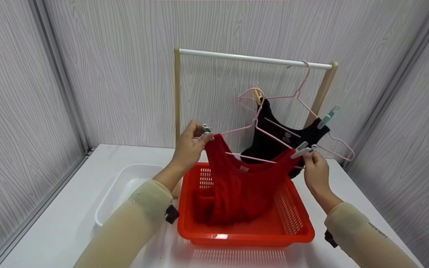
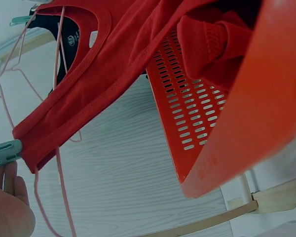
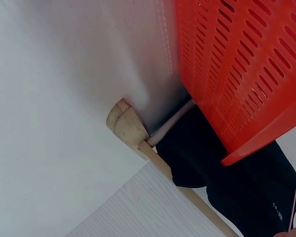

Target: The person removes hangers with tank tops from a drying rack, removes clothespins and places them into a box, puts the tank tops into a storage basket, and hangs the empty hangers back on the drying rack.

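Note:
A red tank top (image 1: 242, 186) hangs by its straps on a pink hanger (image 1: 256, 123), its lower part down in the red basket. At the left strap, my left hand (image 1: 190, 145) pinches a grey-green clothespin (image 2: 5, 153) clipped on the fabric. My right hand (image 1: 317, 171) grips the right end of this hanger, just beyond a pale grey clothespin (image 1: 301, 150) on the other strap. Only a fingertip of that hand shows in the right wrist view. Behind, a black top (image 1: 274, 137) hangs on a second pink hanger (image 1: 304, 80), held by yellow (image 1: 257, 96) and teal clothespins (image 1: 328, 117).
The red basket (image 1: 246, 238) stands on the white table (image 1: 69, 208), with more red cloth inside. A white tray (image 1: 104, 201) lies at its left. Behind rises a drying rack with a white rail (image 1: 233, 56) and wooden posts (image 1: 177, 96). Grey panel walls enclose the table.

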`<action>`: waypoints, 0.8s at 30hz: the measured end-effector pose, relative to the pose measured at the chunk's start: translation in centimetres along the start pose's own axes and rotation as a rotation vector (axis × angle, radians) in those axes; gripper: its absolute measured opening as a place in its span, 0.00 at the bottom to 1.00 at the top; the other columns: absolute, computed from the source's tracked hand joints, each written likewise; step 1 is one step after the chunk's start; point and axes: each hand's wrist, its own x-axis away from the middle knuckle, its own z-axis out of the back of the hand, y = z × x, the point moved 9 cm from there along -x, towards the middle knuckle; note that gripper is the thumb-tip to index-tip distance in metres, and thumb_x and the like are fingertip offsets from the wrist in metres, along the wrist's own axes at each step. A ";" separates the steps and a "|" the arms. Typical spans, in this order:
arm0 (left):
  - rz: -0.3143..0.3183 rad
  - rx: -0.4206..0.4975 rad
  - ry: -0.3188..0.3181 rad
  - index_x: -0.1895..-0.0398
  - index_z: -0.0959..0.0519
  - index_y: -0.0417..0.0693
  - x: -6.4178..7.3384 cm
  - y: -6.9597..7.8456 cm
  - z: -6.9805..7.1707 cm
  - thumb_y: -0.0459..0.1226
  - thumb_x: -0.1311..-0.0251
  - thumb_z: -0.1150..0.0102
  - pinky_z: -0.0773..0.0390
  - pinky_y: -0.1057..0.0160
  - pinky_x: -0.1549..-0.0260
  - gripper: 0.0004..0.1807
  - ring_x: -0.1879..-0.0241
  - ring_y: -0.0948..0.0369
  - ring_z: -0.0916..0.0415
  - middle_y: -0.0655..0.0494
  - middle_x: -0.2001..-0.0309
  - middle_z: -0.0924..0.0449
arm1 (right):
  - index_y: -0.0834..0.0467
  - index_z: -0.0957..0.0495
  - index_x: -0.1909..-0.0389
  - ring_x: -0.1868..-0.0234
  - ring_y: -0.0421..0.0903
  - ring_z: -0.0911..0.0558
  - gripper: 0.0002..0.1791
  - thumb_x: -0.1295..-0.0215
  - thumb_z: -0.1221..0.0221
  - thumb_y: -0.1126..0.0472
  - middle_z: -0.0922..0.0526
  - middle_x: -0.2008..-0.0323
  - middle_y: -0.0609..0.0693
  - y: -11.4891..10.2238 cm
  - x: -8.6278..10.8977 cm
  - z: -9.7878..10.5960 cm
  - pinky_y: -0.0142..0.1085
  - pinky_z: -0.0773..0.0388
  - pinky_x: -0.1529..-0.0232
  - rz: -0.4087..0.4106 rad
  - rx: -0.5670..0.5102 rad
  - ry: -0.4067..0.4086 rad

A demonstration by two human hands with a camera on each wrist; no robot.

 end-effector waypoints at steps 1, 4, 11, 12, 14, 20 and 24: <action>-0.005 0.004 0.003 0.55 0.29 0.47 0.0 0.1 0.1 0.42 0.32 0.41 0.20 0.59 0.52 0.11 0.52 0.61 0.23 0.56 0.56 0.22 | 0.63 0.27 0.74 0.74 0.39 0.30 0.15 0.25 0.49 0.61 0.27 0.78 0.44 0.0 0.0 0.0 0.32 0.35 0.69 0.003 0.002 0.003; -0.007 0.005 0.006 0.55 0.29 0.47 0.0 0.2 0.3 0.42 0.33 0.40 0.22 0.57 0.49 0.12 0.50 0.60 0.23 0.56 0.55 0.22 | 0.64 0.27 0.74 0.73 0.39 0.30 0.15 0.26 0.49 0.62 0.25 0.77 0.46 0.0 0.0 0.0 0.32 0.35 0.69 0.008 0.002 0.005; 0.060 -0.004 -0.066 0.48 0.30 0.48 0.6 -0.7 0.3 0.46 0.34 0.37 0.27 0.53 0.42 0.19 0.47 0.60 0.26 0.55 0.51 0.23 | 0.65 0.24 0.71 0.73 0.38 0.29 0.18 0.22 0.50 0.59 0.22 0.75 0.49 -0.1 0.1 -0.3 0.32 0.34 0.68 0.010 -0.010 -0.021; 0.064 -0.018 -0.073 0.47 0.30 0.48 0.7 -0.9 0.4 0.47 0.34 0.38 0.29 0.53 0.40 0.20 0.46 0.60 0.26 0.55 0.50 0.23 | 0.65 0.24 0.71 0.73 0.38 0.29 0.18 0.22 0.50 0.58 0.22 0.75 0.49 -0.1 0.1 -0.4 0.32 0.34 0.67 0.010 -0.011 -0.022; 0.073 -0.039 -0.083 0.43 0.31 0.48 0.8 -1.1 0.5 0.48 0.33 0.39 0.31 0.53 0.38 0.22 0.44 0.60 0.27 0.55 0.49 0.24 | 0.64 0.24 0.72 0.73 0.38 0.29 0.17 0.23 0.49 0.59 0.22 0.75 0.49 -0.1 0.0 -0.3 0.32 0.34 0.68 0.008 -0.010 -0.015; 0.088 -0.053 -0.086 0.38 0.32 0.46 1.2 -1.9 1.3 0.50 0.32 0.40 0.30 0.51 0.39 0.27 0.43 0.57 0.27 0.51 0.46 0.24 | 0.62 0.27 0.75 0.74 0.38 0.30 0.15 0.27 0.49 0.61 0.24 0.77 0.44 -0.1 -0.1 0.0 0.32 0.35 0.70 0.009 -0.001 0.004; 0.093 -0.045 -0.073 0.39 0.32 0.45 1.5 -2.3 2.0 0.49 0.33 0.39 0.27 0.51 0.41 0.26 0.44 0.56 0.26 0.49 0.47 0.23 | 0.62 0.28 0.76 0.74 0.40 0.32 0.15 0.27 0.49 0.63 0.28 0.79 0.44 -0.1 -0.1 0.2 0.32 0.37 0.70 0.023 0.015 0.013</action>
